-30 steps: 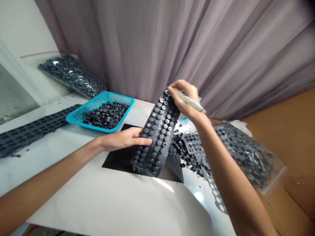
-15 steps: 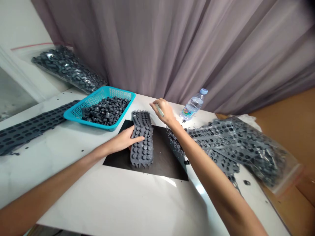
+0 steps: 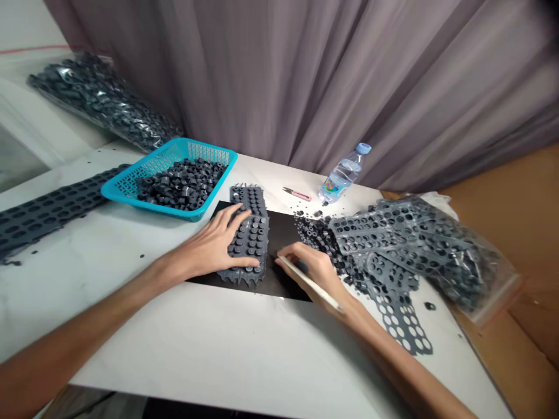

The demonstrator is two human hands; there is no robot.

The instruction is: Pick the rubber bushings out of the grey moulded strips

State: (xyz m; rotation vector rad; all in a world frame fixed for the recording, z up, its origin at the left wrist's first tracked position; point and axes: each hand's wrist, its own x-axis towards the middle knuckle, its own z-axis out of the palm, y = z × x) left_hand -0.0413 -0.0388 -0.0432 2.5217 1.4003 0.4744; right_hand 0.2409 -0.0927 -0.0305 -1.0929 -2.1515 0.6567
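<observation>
My left hand (image 3: 209, 247) lies with fingers spread on a dark grey rubber sheet (image 3: 247, 247) covered in rows of round studs. The sheet has ragged edges, and my palm hides part of its left side. It rests on a black mat (image 3: 283, 224). Just right of the sheet, over the mat, my right hand (image 3: 312, 267) is closed around a slim white pen-like tool (image 3: 318, 291). Its tip, near my fingertips, points toward the sheet. Many small black rubber pieces (image 3: 325, 235) are heaped beyond my right hand.
A blue basket (image 3: 196, 212) of short black tubes stands back left, beside a long perforated strip (image 3: 52, 206) and a filled plastic bag (image 3: 100, 102). Thread snips (image 3: 297, 194) and a water bottle (image 3: 343, 177) are at the back. Punched sheets (image 3: 379, 233) and another bag (image 3: 471, 273) lie right.
My right hand has come down with the white tool, from beyond the sheet to its right side. My left hand has gone from gripping the sheet's edge to lying spread on it.
</observation>
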